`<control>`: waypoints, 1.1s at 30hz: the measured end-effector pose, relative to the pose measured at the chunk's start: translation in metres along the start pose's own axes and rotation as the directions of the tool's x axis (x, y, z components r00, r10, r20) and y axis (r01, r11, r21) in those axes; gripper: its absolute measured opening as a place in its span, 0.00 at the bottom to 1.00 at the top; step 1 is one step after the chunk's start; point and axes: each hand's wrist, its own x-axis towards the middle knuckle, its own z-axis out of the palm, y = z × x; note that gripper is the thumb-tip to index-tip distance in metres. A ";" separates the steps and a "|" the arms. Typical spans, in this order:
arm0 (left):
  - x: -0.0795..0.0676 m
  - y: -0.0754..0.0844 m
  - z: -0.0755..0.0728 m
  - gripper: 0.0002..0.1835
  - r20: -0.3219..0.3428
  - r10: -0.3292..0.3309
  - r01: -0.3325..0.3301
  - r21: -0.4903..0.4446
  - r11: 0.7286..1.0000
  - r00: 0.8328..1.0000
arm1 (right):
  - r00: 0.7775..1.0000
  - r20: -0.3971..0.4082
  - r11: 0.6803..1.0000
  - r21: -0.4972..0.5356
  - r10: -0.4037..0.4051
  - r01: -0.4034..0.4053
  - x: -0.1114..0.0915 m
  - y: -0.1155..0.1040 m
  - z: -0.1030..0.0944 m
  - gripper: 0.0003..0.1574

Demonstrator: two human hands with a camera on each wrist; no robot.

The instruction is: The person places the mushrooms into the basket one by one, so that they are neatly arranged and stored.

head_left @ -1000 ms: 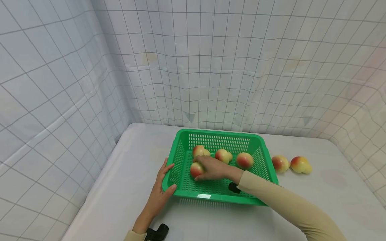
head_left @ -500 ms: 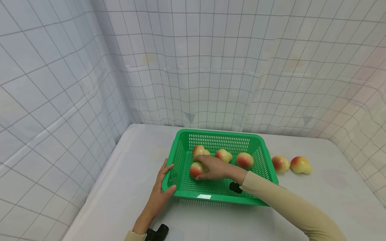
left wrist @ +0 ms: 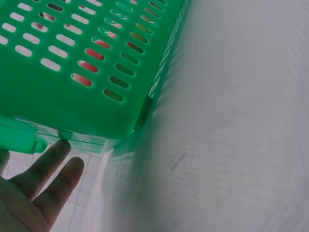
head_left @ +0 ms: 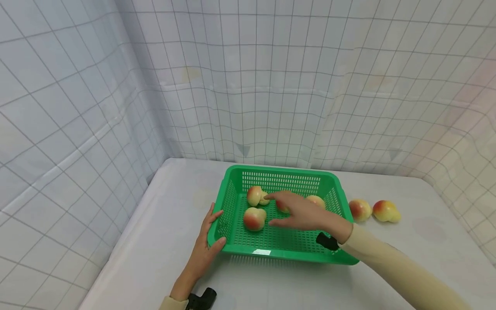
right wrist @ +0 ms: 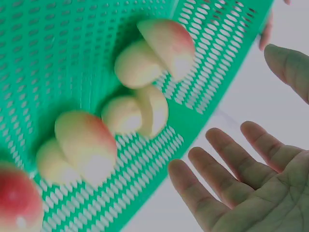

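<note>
Inside a green plastic basket (head_left: 240, 247) lie several red-and-yellow mushroom-shaped pieces, each a domed cap with a round pale stem. One such mushroom (head_left: 254, 219) sits near the front left, with another mushroom (head_left: 254, 196) behind it. My right hand (head_left: 300, 212) hovers over the basket, fingers and thumb spread, holding nothing. It partly covers two mushrooms behind it in the head view. The right wrist view shows its palm and extended fingers (right wrist: 231, 164) apart from the pieces. My left hand (head_left: 205, 243) straddles the basket's front left corner, thumb at the rim, straight fingers (left wrist: 60, 186) beside the outer wall.
Two more mushroom-shaped pieces, a left one (head_left: 360, 210) and a right one (head_left: 386, 211), lie on the white-covered table (head_left: 155, 241) right of the basket. Grid-patterned white sheets (head_left: 267, 86) hang at the back and sides.
My right hand has let go of the front left mushroom in the basket and moved up and to the right, fingers spreading. The mushroom stays put. My left hand remains at the corner.
</note>
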 end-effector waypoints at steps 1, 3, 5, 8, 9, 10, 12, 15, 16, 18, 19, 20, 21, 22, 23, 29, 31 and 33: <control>0.000 0.000 0.000 0.33 0.000 0.000 0.000 -0.001 1.000 1.000 | 1.000 -0.023 1.000 0.005 0.005 -0.004 -0.005 0.000 -0.004 0.38; -0.001 0.000 -0.001 0.33 0.002 -0.001 0.001 -0.001 1.000 1.000 | 0.997 -0.073 1.000 0.014 0.022 -0.021 -0.015 0.000 -0.011 0.37; 0.000 0.000 -0.001 0.33 0.006 -0.003 0.003 0.000 1.000 1.000 | 0.991 -0.128 0.999 0.018 0.030 -0.028 -0.027 0.002 -0.018 0.36; 0.000 0.000 0.000 0.34 0.007 -0.003 0.003 0.001 1.000 1.000 | 0.978 -0.204 0.999 0.037 0.045 -0.038 -0.044 0.007 -0.026 0.33; 0.000 0.000 0.000 0.34 0.006 -0.002 0.002 0.003 1.000 1.000 | 0.972 -0.229 0.998 0.038 0.047 -0.039 -0.050 0.009 -0.028 0.33; 0.000 0.000 0.000 0.33 0.005 -0.001 0.001 0.005 1.000 1.000 | 0.966 -0.255 0.998 0.035 0.052 -0.044 -0.055 0.012 -0.030 0.32; 0.000 0.000 0.000 0.33 0.004 0.003 -0.003 0.004 1.000 1.000 | 0.950 -0.307 0.998 0.029 0.062 -0.056 -0.065 0.017 -0.033 0.30; 0.000 0.000 0.000 0.33 0.004 0.007 -0.007 -0.007 1.000 1.000 | 0.916 -0.394 0.996 -0.007 0.076 -0.085 -0.077 0.026 -0.040 0.28; 0.000 0.001 0.000 0.33 0.005 0.008 -0.008 -0.011 1.000 1.000 | 0.902 -0.425 0.995 -0.018 0.080 -0.097 -0.081 0.029 -0.043 0.28; 0.000 0.001 0.000 0.33 0.008 0.010 -0.009 -0.024 1.000 1.000 | 0.869 -0.490 0.994 -0.043 0.069 -0.103 -0.088 0.037 -0.049 0.27; 0.000 0.001 0.000 0.33 0.009 0.009 -0.009 -0.028 1.000 1.000 | 0.850 -0.522 0.994 -0.047 0.064 -0.104 -0.091 0.041 -0.052 0.26; 0.000 0.002 0.000 0.33 0.010 0.009 -0.009 -0.029 1.000 1.000 | 0.830 -0.555 0.993 -0.053 0.056 -0.103 -0.094 0.045 -0.055 0.26; 0.000 0.002 0.000 0.33 0.011 0.011 -0.010 -0.031 0.999 1.000 | 0.810 -0.585 0.993 -0.061 0.048 -0.102 -0.097 0.049 -0.058 0.25; 0.001 0.002 0.000 0.33 0.010 0.011 -0.011 -0.032 0.999 1.000 | 0.786 -0.616 0.992 -0.064 0.047 -0.109 -0.101 0.053 -0.060 0.24; 0.001 0.002 0.000 0.33 0.010 0.012 -0.011 -0.032 0.999 1.000 | 0.762 -0.646 0.992 -0.064 0.043 -0.110 -0.105 0.058 -0.062 0.24; 0.001 0.001 0.000 0.33 0.014 0.014 -0.013 -0.035 0.999 1.000 | 0.608 -0.781 0.981 0.031 0.143 -0.190 -0.131 0.096 -0.062 0.22; 0.001 0.001 0.000 0.33 0.014 0.012 -0.012 -0.036 0.999 1.000 | 0.557 -0.812 0.975 0.068 0.177 -0.211 -0.139 0.110 -0.057 0.23; 0.000 0.001 0.000 0.33 0.012 0.014 -0.014 -0.034 0.999 1.000 | 0.518 -0.831 0.968 0.089 0.202 -0.233 -0.148 0.126 -0.051 0.25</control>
